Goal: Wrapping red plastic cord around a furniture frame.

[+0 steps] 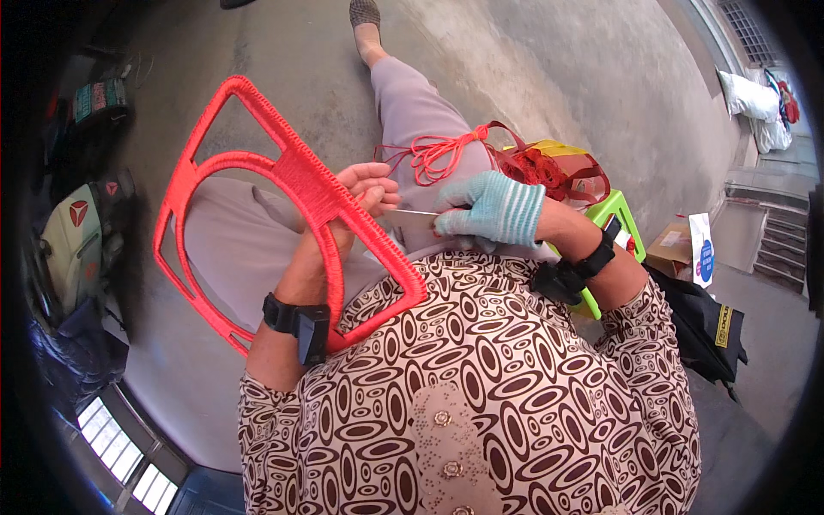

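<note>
My right hand [493,210], in a pale blue glove with white stripes at the cuff, is closed on a thin silver metal tool [410,212]; its exact kind is too small to tell. The tool's far end reaches the fingers of my bare left hand [367,187], which are curled and pinched together. Whatever they grip is hidden. A red cord-wrapped frame [300,176], a ring set inside an angular outline, hangs around my left forearm, which passes through it. Its lower right corner rests against my patterned shirt.
On my right leg lies a bundle of red cord [442,159]. A bag with red material [549,172] and a bright green plastic stool [616,215] stand at my right. Beyond are a cardboard box [674,242] and a black bag [699,326]. Dark machinery [77,232] stands far left.
</note>
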### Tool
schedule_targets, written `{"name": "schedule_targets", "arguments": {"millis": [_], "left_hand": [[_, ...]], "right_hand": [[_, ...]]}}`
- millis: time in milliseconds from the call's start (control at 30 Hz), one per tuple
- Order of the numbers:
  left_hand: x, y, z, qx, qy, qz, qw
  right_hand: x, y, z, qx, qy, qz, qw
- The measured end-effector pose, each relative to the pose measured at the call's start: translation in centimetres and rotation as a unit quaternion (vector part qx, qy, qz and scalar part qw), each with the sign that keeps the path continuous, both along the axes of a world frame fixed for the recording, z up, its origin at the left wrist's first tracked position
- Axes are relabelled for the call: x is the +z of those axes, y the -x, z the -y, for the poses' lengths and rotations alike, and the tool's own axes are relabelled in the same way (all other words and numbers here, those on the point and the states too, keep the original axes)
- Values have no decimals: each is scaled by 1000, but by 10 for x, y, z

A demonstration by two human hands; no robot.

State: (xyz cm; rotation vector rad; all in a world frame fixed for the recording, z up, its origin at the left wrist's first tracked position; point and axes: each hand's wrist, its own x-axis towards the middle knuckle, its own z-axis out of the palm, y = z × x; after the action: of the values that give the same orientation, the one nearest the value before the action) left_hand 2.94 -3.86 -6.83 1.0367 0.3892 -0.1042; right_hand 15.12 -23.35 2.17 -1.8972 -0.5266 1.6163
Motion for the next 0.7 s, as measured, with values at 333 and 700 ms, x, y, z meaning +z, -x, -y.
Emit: {"name": "schedule_targets", "arguments": {"millis": [333, 700], "left_hand": [[-4, 5, 4, -124, 24, -63, 990], [27, 8, 4, -237, -32, -82, 968]], "right_hand": [[-15, 17, -29, -121, -117, -40, 985], [-83, -34, 39, -114, -128, 235, 957]]}}
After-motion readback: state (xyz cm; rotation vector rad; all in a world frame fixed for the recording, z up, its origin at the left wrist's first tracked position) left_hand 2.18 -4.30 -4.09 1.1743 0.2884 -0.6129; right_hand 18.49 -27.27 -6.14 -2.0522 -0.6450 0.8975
